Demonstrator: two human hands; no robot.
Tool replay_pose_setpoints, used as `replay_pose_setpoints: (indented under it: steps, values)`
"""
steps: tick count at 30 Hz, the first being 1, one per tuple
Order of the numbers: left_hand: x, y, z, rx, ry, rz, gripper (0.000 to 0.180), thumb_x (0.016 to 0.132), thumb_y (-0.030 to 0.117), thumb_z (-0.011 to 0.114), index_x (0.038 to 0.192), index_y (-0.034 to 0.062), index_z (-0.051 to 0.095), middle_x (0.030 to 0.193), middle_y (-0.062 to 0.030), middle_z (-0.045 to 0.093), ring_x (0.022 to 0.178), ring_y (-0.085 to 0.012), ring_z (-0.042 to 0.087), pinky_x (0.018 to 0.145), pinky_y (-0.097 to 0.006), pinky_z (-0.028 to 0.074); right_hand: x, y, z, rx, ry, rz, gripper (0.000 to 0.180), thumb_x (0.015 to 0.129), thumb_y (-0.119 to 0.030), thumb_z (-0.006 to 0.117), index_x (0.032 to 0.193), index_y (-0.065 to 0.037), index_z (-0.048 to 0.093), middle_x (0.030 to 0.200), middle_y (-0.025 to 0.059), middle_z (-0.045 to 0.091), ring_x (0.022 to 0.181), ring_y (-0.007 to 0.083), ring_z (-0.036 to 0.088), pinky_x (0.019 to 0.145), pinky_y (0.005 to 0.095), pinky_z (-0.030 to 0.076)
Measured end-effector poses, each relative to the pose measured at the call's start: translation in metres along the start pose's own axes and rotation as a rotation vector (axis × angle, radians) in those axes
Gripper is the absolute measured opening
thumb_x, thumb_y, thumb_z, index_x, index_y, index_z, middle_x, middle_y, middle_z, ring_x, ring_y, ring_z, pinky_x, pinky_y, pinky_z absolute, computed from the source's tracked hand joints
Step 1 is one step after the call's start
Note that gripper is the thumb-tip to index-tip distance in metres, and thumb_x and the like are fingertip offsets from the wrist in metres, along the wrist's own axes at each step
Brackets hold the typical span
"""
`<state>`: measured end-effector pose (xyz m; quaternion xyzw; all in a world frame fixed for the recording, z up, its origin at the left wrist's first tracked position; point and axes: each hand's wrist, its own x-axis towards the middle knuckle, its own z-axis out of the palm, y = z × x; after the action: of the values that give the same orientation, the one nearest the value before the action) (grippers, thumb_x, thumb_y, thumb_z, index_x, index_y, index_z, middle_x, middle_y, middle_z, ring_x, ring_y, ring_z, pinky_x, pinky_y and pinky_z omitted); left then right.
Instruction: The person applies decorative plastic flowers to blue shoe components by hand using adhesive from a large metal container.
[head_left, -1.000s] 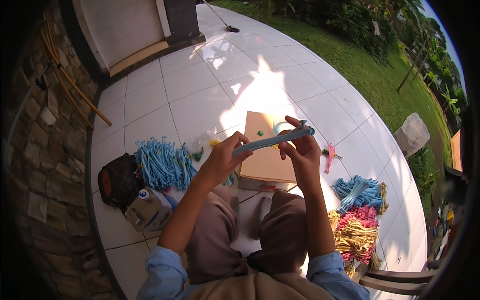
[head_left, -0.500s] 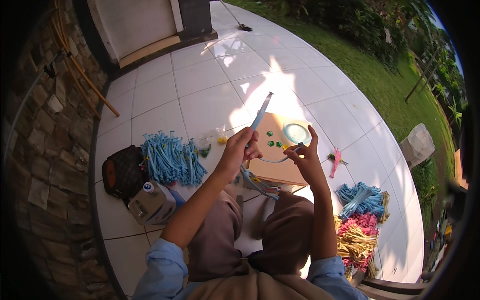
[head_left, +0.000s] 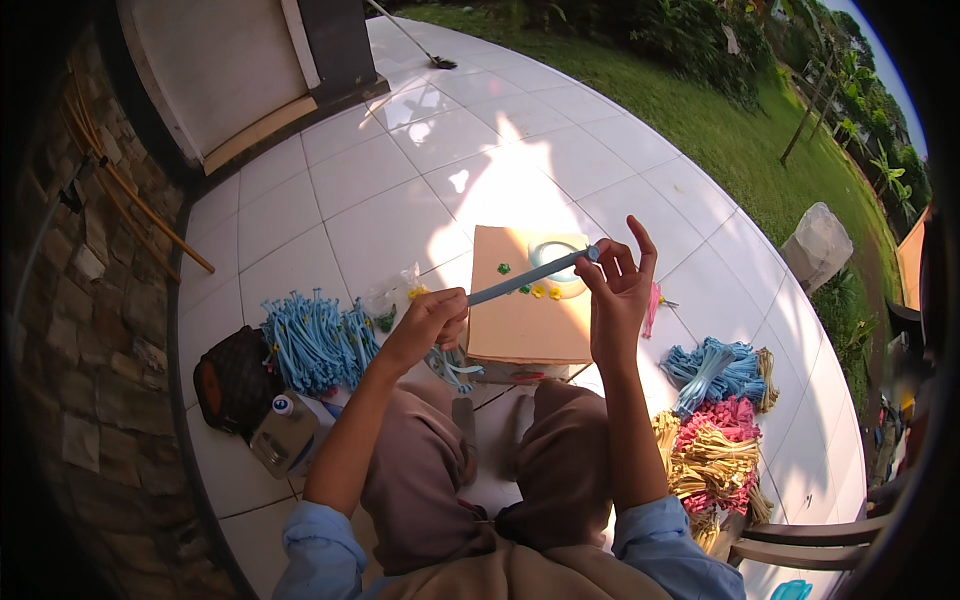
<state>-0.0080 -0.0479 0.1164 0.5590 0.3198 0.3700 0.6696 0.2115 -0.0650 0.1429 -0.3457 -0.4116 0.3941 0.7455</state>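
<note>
A light-blue strap [head_left: 525,281] is stretched on a slant between my hands, above a cardboard box [head_left: 525,340]. My left hand [head_left: 428,322] is closed around its lower end. At the other end, my right hand [head_left: 615,295] pinches the strap just by its small round tip, with some fingers raised. More thin blue straps [head_left: 455,368] show below my left hand; whether they hang from it I cannot tell. On the box lie a green flower-shaped bead [head_left: 504,268], yellow beads [head_left: 540,292] and a pale round dish-like thing [head_left: 556,252], partly hidden by the strap.
To the left stand a heap of blue straps [head_left: 318,345], a dark bag [head_left: 228,385] and a metallic-looking jug [head_left: 285,437]. At right are bundles of blue [head_left: 720,370], pink [head_left: 735,418] and gold straps [head_left: 718,462], and a pink strip [head_left: 652,310]. A stone wall [head_left: 85,390] borders the left.
The strap has gone from standing up out of my left hand to lying taut between both hands. My left hand has moved left and down; the right now pinches the strap's tip.
</note>
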Motion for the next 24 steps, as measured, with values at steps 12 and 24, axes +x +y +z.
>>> replay_pose_setpoints:
  steps: [12, 24]
  values:
    - [0.012, -0.015, -0.020, -0.096, 0.158, -0.090, 0.031, 0.096, 0.028, 0.037, 0.070, 0.0126, 0.034, 0.051, 0.0070, 0.023, 0.042, -0.0049, 0.022, 0.043, -0.022, 0.027, 0.024, 0.042, -0.027, -0.472, -0.206, 0.169, 0.051, 0.080, 0.000, 0.057, 0.125, -0.004, 0.035, 0.097, 0.0108, 0.061, 0.096, 0.0166, 0.058, 0.086, 0.0305, 0.048]
    - [0.016, -0.028, -0.035, -0.181, 0.250, -0.141, 0.030, 0.096, 0.030, 0.037, 0.071, 0.0133, 0.034, 0.051, 0.0071, 0.022, 0.042, -0.0053, 0.022, 0.044, -0.023, 0.028, 0.039, 0.187, -0.046, -1.263, -0.803, -0.295, 0.050, 0.073, -0.003, 0.063, 0.118, -0.008, 0.042, 0.097, 0.0121, 0.060, 0.102, 0.0332, 0.047, 0.086, 0.0439, 0.040]
